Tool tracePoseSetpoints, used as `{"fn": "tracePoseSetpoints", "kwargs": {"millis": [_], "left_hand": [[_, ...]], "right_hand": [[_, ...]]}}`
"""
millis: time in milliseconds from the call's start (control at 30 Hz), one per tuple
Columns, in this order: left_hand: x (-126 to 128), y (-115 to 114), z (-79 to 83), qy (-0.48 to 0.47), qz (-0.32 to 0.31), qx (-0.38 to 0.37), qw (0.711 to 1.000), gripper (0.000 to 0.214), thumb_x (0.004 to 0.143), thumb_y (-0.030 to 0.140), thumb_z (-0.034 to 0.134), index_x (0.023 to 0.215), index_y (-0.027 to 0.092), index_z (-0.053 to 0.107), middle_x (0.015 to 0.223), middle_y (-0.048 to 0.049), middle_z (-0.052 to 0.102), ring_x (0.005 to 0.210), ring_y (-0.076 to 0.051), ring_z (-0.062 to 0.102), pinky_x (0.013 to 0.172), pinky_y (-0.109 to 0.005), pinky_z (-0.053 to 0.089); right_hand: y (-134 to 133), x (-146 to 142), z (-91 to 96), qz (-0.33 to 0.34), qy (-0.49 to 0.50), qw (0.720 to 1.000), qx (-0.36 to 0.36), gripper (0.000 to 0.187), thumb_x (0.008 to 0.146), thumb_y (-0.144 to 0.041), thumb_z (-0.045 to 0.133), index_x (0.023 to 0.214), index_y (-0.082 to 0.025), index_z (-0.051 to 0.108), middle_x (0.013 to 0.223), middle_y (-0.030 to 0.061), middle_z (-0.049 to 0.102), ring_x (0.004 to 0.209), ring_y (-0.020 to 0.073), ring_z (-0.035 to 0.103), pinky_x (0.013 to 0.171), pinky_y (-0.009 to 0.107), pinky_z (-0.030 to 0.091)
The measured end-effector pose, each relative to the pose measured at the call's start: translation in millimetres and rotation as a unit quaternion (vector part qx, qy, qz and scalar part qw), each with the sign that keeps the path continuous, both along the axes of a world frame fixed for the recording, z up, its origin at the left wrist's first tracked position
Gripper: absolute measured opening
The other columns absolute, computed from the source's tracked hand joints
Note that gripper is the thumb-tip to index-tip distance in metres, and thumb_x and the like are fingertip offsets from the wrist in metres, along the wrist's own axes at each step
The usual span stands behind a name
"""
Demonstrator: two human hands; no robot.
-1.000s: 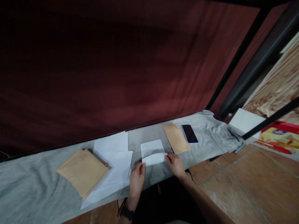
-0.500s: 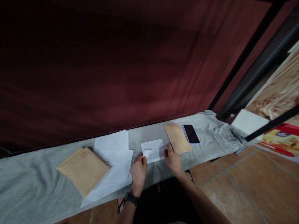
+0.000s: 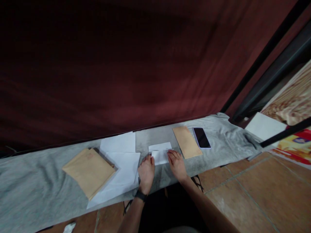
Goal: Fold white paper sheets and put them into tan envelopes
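Observation:
A white sheet of paper (image 3: 160,157) lies partly folded on the grey cloth, its near part doubled back over the far part. At its left edge my left hand (image 3: 146,170) grips it, thumb and fingers closed, with a dark watch on the wrist. My right hand (image 3: 177,164) has its fingers together on the right edge of the same paper; its thumb is hidden. Just right of that hand lies a flat brown envelope (image 3: 187,142). Left of my left hand are larger white sheets (image 3: 125,166), partly beneath a stack of brown envelopes (image 3: 89,171).
A phone (image 3: 201,138) lies on the grey cloth (image 3: 228,139) beyond the single envelope. Behind the narrow surface rises a dark red curtain-like wall (image 3: 136,71). Black bars (image 3: 262,61) stand at the right, near a white board (image 3: 264,127). Tiled floor (image 3: 243,191) shows below.
The near flap of the paper has shifted inward and covers less width. My right hand's fingers have moved left and straightened over the paper. The whole view has shifted slightly.

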State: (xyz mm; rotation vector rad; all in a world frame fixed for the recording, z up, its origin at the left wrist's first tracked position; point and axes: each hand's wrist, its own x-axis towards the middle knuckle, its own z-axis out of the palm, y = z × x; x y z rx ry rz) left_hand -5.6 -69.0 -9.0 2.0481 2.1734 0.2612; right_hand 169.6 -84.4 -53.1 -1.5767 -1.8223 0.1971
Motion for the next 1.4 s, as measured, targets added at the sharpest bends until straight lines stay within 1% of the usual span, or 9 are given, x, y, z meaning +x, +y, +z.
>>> {"fn": "tracePoseSetpoints", "kwargs": {"millis": [167,333,533,967,1067,1133,1267,1333,1400], "left_hand": [[1,4,-0.4,0.000,0.006,0.010,1.000,0.036,0.103,0.033,0.035,0.111,0.020,0.068,0.091,-0.0092,0.076,0.080,-0.022,0.073,0.069,-0.029,0.050],[0,10,-0.6,0.005,0.002,0.013,1.000,0.037,0.103,0.033,0.034,0.109,0.018,0.068,0.091,-0.0097,0.076,0.081,-0.022,0.073,0.069,-0.030,0.050],[1,15,-2.8,0.003,0.012,0.012,1.000,0.038,0.103,0.033,0.035,0.113,0.017,0.067,0.090,-0.0116,0.076,0.082,-0.023,0.073,0.070,-0.030,0.051],[2,23,0.0,-0.012,0.036,-0.001,0.999,0.037,0.102,0.035,0.037,0.113,0.018,0.068,0.086,-0.0120,0.076,0.078,-0.023,0.073,0.068,-0.029,0.050],[-2,23,-3.0,-0.054,0.045,0.002,0.998,0.034,0.101,0.034,0.040,0.111,0.019,0.068,0.088,-0.0109,0.076,0.077,-0.022,0.072,0.067,-0.028,0.048],[-7,23,-8.2,-0.120,0.044,0.016,0.992,0.030,0.100,0.033,0.043,0.109,0.020,0.069,0.088,-0.0094,0.075,0.075,-0.020,0.070,0.067,-0.027,0.046],[-16,21,-21.0,-0.275,0.018,0.067,0.959,0.026,0.097,0.033,0.047,0.099,0.018,0.068,0.084,-0.0070,0.072,0.073,-0.019,0.067,0.067,-0.028,0.045],[-19,19,-25.1,-0.306,0.004,0.079,0.949,0.027,0.097,0.036,0.046,0.096,0.018,0.067,0.084,-0.0060,0.072,0.074,-0.019,0.066,0.068,-0.028,0.047],[-21,14,-27.7,-0.325,-0.008,0.086,0.942,0.030,0.096,0.041,0.045,0.094,0.019,0.066,0.084,-0.0046,0.071,0.075,-0.019,0.066,0.068,-0.028,0.049]], "right_hand": [[0,2,-2.1,-0.003,0.018,1.000,0.012,0.032,0.099,-0.019,0.044,0.123,-0.022,0.065,0.132,0.0090,0.063,0.129,0.0258,0.051,0.108,0.048,0.042],[0,3,-3.1,-0.005,0.028,1.000,0.013,0.036,0.098,-0.018,0.042,0.126,-0.022,0.064,0.133,0.0096,0.063,0.130,0.0255,0.051,0.109,0.048,0.043],[2,2,-5.7,-0.015,0.015,1.000,-0.013,0.032,0.099,-0.020,0.044,0.123,-0.024,0.065,0.129,0.0073,0.066,0.122,0.0241,0.057,0.106,0.045,0.043],[4,0,-4.2,-0.029,-0.032,0.999,-0.020,0.033,0.100,-0.020,0.045,0.128,-0.023,0.061,0.136,0.0079,0.063,0.121,0.0246,0.056,0.102,0.043,0.042],[4,1,-7.1,-0.028,-0.018,0.999,-0.020,0.034,0.099,-0.020,0.044,0.130,-0.022,0.060,0.136,0.0086,0.062,0.125,0.0237,0.055,0.106,0.043,0.042],[4,2,-8.8,-0.033,0.011,0.999,-0.016,0.037,0.100,-0.021,0.042,0.133,-0.022,0.057,0.138,0.0092,0.060,0.128,0.0231,0.053,0.108,0.043,0.042],[3,2,-9.0,-0.066,0.081,0.994,-0.011,0.046,0.099,-0.028,0.040,0.144,-0.021,0.046,0.146,0.0117,0.052,0.135,0.0246,0.048,0.109,0.045,0.044],[2,3,-7.9,-0.077,0.123,0.989,-0.019,0.051,0.098,-0.031,0.043,0.148,-0.021,0.041,0.142,0.0126,0.055,0.132,0.0258,0.052,0.108,0.045,0.045],[0,4,-6.5,-0.071,0.176,0.981,-0.035,0.058,0.096,-0.033,0.047,0.152,-0.021,0.035,0.128,0.0111,0.065,0.119,0.0252,0.061,0.102,0.043,0.050]]}}
